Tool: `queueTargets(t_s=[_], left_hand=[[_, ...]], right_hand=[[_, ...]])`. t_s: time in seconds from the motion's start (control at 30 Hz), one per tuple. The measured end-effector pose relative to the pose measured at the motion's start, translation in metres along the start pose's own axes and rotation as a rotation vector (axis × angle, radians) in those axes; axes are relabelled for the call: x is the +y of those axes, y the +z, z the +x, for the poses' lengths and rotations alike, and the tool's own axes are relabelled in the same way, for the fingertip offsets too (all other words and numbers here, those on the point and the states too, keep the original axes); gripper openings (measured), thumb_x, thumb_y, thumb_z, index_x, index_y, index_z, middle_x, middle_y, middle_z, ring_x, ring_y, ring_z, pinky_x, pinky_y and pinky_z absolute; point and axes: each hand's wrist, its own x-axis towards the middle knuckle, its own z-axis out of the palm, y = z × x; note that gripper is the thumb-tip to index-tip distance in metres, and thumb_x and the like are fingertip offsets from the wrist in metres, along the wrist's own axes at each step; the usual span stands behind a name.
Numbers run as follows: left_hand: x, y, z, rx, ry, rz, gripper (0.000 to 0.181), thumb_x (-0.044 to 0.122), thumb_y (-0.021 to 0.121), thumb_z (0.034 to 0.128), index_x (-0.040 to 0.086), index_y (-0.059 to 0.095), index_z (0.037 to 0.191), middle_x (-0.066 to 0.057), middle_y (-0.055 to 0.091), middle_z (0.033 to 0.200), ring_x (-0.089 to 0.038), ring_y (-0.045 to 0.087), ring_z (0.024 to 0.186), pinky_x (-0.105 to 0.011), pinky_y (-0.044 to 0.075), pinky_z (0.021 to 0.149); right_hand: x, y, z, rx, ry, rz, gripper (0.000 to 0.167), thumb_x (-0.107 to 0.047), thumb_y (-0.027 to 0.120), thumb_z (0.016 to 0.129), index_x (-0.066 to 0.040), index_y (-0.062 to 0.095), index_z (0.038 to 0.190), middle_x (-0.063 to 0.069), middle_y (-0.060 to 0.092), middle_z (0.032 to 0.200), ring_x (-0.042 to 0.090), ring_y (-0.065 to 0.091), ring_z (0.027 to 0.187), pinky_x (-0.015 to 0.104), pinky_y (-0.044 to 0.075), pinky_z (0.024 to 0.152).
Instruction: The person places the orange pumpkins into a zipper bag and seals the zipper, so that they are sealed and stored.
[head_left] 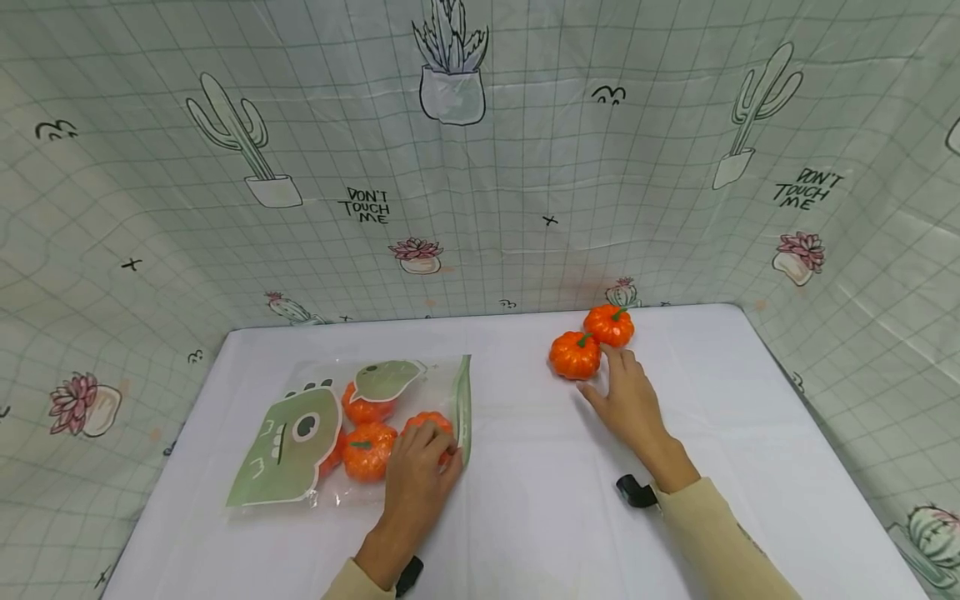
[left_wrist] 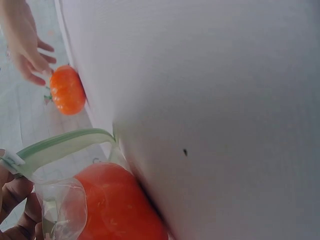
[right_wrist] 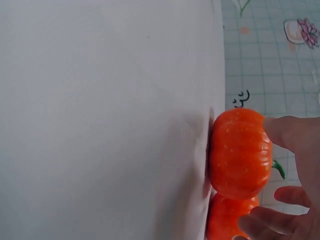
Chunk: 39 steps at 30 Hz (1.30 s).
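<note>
Near pumpkin (head_left: 572, 360): orange, ribbed, green-stemmed; on the white table (head_left: 517, 467), touching the far pumpkin (head_left: 609, 328) by the table's back edge. Right hand (head_left: 632, 404): beside the pair, fingers and thumb spread well apart, nothing gripped; the spread apparently suits the near pumpkin's round girth, though whether a fingertip touches it is hard to tell. Clear bag (head_left: 296, 458), dinosaur-printed: lying on the table at the left, with more orange pumpkins inside, some partly hidden by the print; their bulk probably weighs it in place. Left hand (head_left: 422, 479): at the bag's right end, fingers curled, thumb and finger pinching the edge at the green strip (head_left: 464, 400); the strip arches up in the left wrist view, presumably because this hold raises it.
</note>
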Motion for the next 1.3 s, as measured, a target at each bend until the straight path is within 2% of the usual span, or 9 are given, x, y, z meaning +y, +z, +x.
queueTargets(t_s=[0.3,0.97,1.3], left_hand=[[-0.001,0.002,0.0,0.008,0.006,0.002,0.023,0.009,0.092,0.0794,0.014,0.069,0.08,0.003,0.053,0.084,-0.018,0.052,0.085,-0.034,0.044,0.073],[0.001,-0.001,-0.001,-0.006,-0.014,0.016,0.02,0.011,0.092,0.0798,0.013,0.073,0.082,0.002,0.056,0.085,-0.018,0.051,0.083,-0.032,0.045,0.072],[0.001,-0.001,-0.001,-0.028,-0.034,0.008,0.018,0.012,0.092,0.0811,0.013,0.074,0.085,0.003,0.055,0.086,-0.017,0.051,0.083,-0.032,0.044,0.073]], right_hand=[[-0.003,0.008,0.015,-0.038,0.038,0.027,0.085,-0.025,0.086,0.089,0.012,0.04,0.15,0.033,0.047,0.146,0.055,0.056,0.119,0.065,0.049,0.101],[-0.013,0.02,0.028,-0.096,0.087,0.078,0.09,-0.027,0.086,0.089,0.01,0.035,0.153,0.035,0.049,0.146,0.05,0.052,0.132,0.063,0.043,0.112],[-0.023,0.024,0.024,-0.117,0.09,0.106,0.087,-0.027,0.089,0.086,0.008,0.04,0.149,0.032,0.057,0.138,0.047,0.059,0.122,0.062,0.047,0.108]])
